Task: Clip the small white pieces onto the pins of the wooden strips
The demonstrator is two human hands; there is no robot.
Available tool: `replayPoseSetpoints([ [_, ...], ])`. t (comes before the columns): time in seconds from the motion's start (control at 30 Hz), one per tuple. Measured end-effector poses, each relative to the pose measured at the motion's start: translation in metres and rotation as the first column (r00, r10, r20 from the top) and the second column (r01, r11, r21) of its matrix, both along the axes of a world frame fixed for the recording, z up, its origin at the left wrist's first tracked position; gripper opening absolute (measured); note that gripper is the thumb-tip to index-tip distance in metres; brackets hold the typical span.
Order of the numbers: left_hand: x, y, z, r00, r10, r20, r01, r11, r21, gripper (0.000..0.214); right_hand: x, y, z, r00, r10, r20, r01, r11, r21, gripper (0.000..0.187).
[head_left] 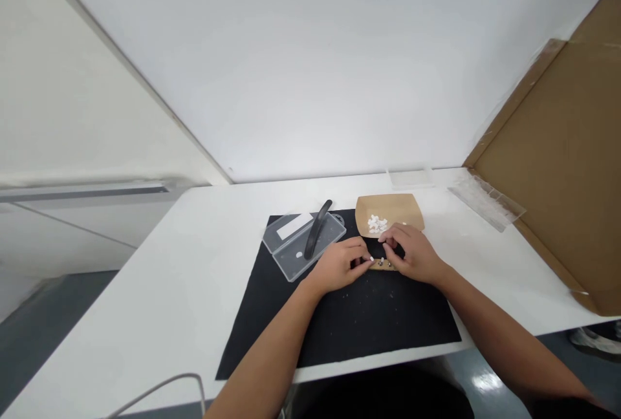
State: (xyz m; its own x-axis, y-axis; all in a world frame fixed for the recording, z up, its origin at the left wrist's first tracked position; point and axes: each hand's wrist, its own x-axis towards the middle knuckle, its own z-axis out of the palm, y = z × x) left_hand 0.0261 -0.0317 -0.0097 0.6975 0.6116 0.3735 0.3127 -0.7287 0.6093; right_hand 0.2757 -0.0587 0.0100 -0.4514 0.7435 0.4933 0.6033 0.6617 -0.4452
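My left hand (pixel 342 265) is closed in a pinch, with a small white piece (pixel 372 258) at its fingertips. Just right of it, a narrow tan strip (pixel 387 265) with small shiny metal bits on it lies across the black mat (pixel 369 322), partly covered by my fingers. Over the strip's right end is my right hand (pixel 412 254). Its thumb and index fingertips are drawn close together, and whatever lies between them is too small to make out. Behind the hands, a brown paper tray (pixel 388 204) contains a pile of small white pieces (pixel 376 224).
An open clear plastic case (pixel 291 264) lies left of my hands, with a curved black handle-like piece (pixel 317 228) across it. Clear plastic trays (pixel 485 202) stand at the back right, beside a large cardboard panel (pixel 557 167). A cable (pixel 179 377) crosses the white table's (pixel 160 302) front-left edge.
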Motion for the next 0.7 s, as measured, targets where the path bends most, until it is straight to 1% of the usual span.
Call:
replayPoseSetpoints([
  [0.23,0.0,-0.003,0.008,1.0,0.0,-0.015,0.0,1.0,0.022,0.014,-0.007,-0.006,0.0,0.998,0.02,0.055,-0.019,1.0,-0.015,0.015],
  [0.37,0.001,-0.006,0.007,0.999,0.038,0.011,-0.038,0.997,0.072,0.014,-0.007,-0.006,-0.002,1.0,0.005,0.025,-0.005,1.0,-0.015,0.02],
  [0.43,0.004,-0.007,0.006,0.995,0.067,0.075,-0.074,0.993,0.094,0.014,-0.006,-0.006,-0.003,1.0,-0.013,-0.022,0.012,0.999,-0.032,0.023],
  [0.5,0.007,-0.008,0.005,0.979,0.085,0.186,-0.109,0.987,0.122,0.013,-0.006,-0.007,-0.003,0.998,-0.021,-0.065,0.016,0.997,-0.073,0.025],
  [0.6,0.011,-0.011,0.004,0.937,0.089,0.337,-0.146,0.978,0.147,0.011,-0.007,-0.007,-0.001,0.995,0.026,-0.098,-0.039,0.989,-0.14,0.024],
  [0.7,0.015,-0.013,0.005,0.918,0.089,0.387,-0.146,0.982,0.119,0.015,-0.01,-0.009,0.001,0.989,0.088,-0.117,-0.106,0.981,-0.16,0.015],
])
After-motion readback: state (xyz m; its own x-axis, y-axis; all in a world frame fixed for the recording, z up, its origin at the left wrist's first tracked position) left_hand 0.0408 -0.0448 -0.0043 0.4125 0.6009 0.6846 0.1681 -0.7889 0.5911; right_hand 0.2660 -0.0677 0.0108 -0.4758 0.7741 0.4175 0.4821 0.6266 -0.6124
